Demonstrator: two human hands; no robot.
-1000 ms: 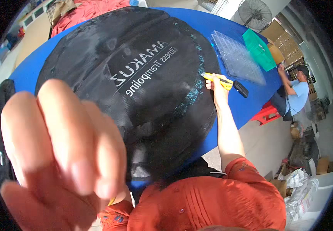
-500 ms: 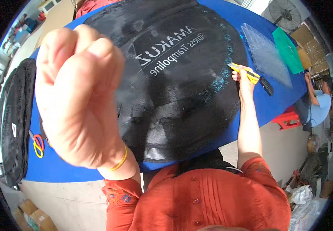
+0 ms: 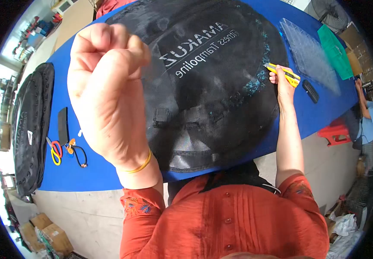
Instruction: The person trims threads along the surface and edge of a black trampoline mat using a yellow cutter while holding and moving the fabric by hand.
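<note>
A round black mesh fabric piece (image 3: 195, 95) printed "AMAKUZ Fitness Trampoline" lies flat on the blue table (image 3: 83, 183). Rough light-blue fuzzy marks (image 3: 254, 85) run along its right part. My right hand (image 3: 285, 88) grips a yellow utility knife (image 3: 288, 77), its tip by those marks. Close to the camera, my left hand (image 3: 109, 95) is raised over the fabric's left side with fingers curled closed. Whatever may be inside those fingers is hidden.
Left of my left hand lie scissors (image 3: 56, 153), a black strip (image 3: 63, 125), a black loop (image 3: 81, 157) and stacked black bags (image 3: 30, 129). At right are clear plastic (image 3: 311, 56), a green sheet (image 3: 335, 52) and a black object (image 3: 310, 91). Beyond the table is another person (image 3: 369, 116).
The view has shifted slightly. My left hand appears smaller and further right, uncovering the black strip and loop. The knife tip stays at about the same spot on the fabric.
</note>
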